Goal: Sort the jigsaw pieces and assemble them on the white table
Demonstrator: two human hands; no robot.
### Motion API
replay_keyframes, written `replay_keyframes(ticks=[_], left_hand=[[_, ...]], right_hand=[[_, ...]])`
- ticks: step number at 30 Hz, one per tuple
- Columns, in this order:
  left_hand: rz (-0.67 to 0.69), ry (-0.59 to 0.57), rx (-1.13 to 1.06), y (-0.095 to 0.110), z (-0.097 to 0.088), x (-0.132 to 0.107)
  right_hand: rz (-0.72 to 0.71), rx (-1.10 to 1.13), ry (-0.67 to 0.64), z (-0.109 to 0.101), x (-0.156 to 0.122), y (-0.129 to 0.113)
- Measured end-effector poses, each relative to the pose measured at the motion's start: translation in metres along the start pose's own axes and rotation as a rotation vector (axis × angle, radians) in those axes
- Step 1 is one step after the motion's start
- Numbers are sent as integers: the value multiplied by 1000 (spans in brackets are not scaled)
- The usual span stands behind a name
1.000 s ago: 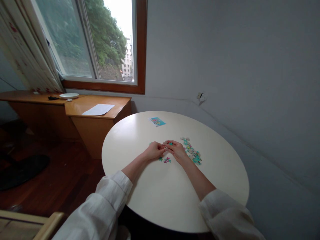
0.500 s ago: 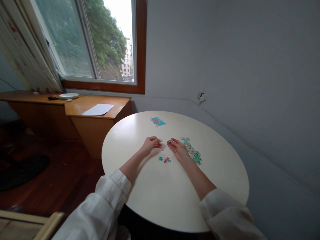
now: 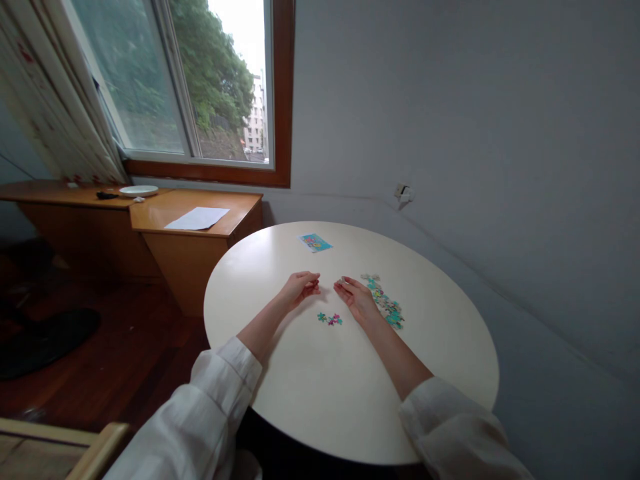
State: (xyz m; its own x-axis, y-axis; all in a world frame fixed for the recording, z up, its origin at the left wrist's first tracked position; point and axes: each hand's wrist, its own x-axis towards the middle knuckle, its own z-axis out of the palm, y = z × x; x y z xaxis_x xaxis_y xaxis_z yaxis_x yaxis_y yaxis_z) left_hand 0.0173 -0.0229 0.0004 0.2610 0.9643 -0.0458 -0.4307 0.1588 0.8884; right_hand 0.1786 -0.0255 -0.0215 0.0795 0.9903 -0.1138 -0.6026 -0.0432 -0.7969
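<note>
Above the middle of the round white table (image 3: 330,393), my left hand (image 3: 301,289) is closed in a pinch. The jigsaw puzzle piece seen in it a moment before is now hidden by the fingers or turned edge-on. Across a small gap, my right hand (image 3: 356,300) grips a pale puzzle piece (image 3: 342,280) between thumb and fingers. Between my wrists lie a few joined-looking puzzle pieces (image 3: 331,320), green and pink. A loose heap of puzzle pieces (image 3: 387,305), teal, yellow and pale, spreads just right of my right hand.
Toward the table's far edge lies a colourful picture card (image 3: 316,243). Beyond, a wooden desk (image 3: 245,207) carries a sheet of paper (image 3: 197,218) and a white plate (image 3: 139,191). The wall (image 3: 450,160) borders the table's right side, and a wooden chair edge (image 3: 100,453) shows lower left.
My left hand has drawn slightly left and turned, so its puzzle piece no longer shows. My right hand stays in place with its piece.
</note>
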Motion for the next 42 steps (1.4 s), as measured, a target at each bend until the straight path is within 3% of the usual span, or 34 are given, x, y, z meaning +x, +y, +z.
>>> replay_keyframes(ticks=[23,28,32,37,42], left_hand=[[182,94,242,-1,-3,1],[265,273,337,8,-18,7],[372,434,622,12,-40,18],[235,488,943,13,-60,21],[94,531,1126,15,-61,15]], right_hand=[[21,-9,-45,0,-1,1],[24,-22,-29,2,-3,0],[26,-33,-33,2,-4,0],[25,-15,-60,0,-3,1],[27,-15,-66,-1,-2,2]])
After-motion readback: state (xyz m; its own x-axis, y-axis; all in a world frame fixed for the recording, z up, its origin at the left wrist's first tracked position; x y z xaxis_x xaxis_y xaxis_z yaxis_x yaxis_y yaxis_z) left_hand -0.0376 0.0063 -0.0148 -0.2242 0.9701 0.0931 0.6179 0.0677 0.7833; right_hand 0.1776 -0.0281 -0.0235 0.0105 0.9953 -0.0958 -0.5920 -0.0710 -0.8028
